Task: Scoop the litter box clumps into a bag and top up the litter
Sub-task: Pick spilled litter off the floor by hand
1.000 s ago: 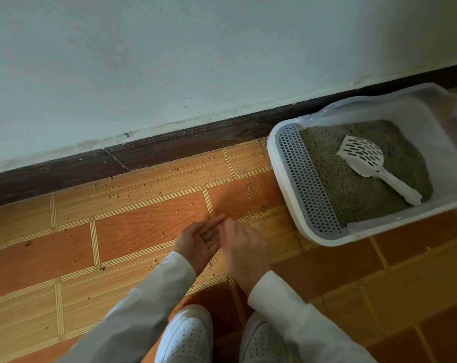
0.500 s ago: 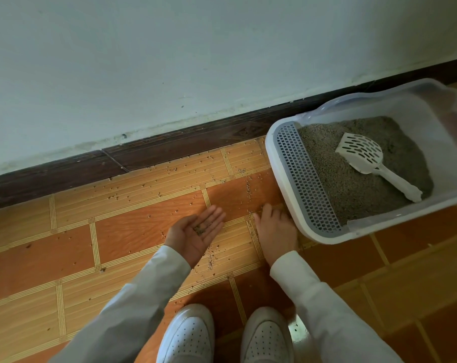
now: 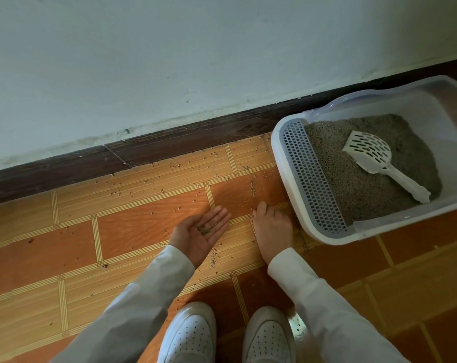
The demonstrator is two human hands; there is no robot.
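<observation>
Head view, the only one we've got: our left hand point(image 3: 202, 233) is palm up w/ fingers straight and together, just left of the litter box point(image 3: 282, 163), cupping a few stray litter grains point(image 3: 205, 228), prob. as a tray so they can go back in the box. Our right hand point(image 3: 271, 226) is palm down on the floor tiles point(image 3: 133, 226), right beside the box's near-left corner, fingers loosely bent, thumb apart, holding nothing we can see; it looks placed to sweep more grains together. Scattered litter point(image 3: 169, 166) lies left of the box, up to the baseboard point(image 3: 190, 140). The scoop point(image 3: 379, 161) rests inside the box on the litter, untouched. No bag in view. Our shoes point(image 3: 190, 336) sit below-left of the box.
</observation>
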